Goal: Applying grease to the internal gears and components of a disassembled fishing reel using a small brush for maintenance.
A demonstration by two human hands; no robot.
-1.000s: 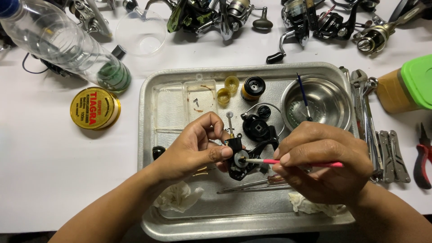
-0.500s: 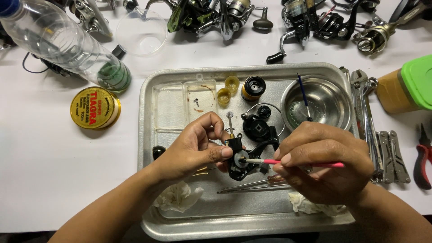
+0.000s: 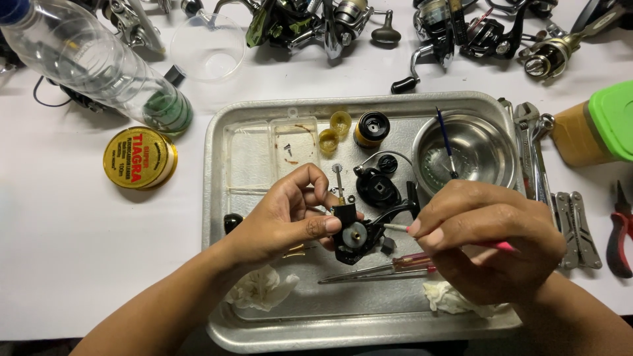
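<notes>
Evidently mid-job, the left hand (image 3: 290, 217) fingers clasp the opened black reel body (image 3: 353, 234) over the metal tray's (image 3: 217, 198) middle, the right hand (image 3: 488, 244) pinching a pink-handled tool (image 3: 504, 246) into it, loose parts unfitted.

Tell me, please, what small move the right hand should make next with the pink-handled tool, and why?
Probably ease the tool tip a little further left into the reel body. The left hand grips that black body over the tray, its round brass-coloured part facing up, while the right hand holds the pink-handled tool with its pale tip just beside it.
</notes>
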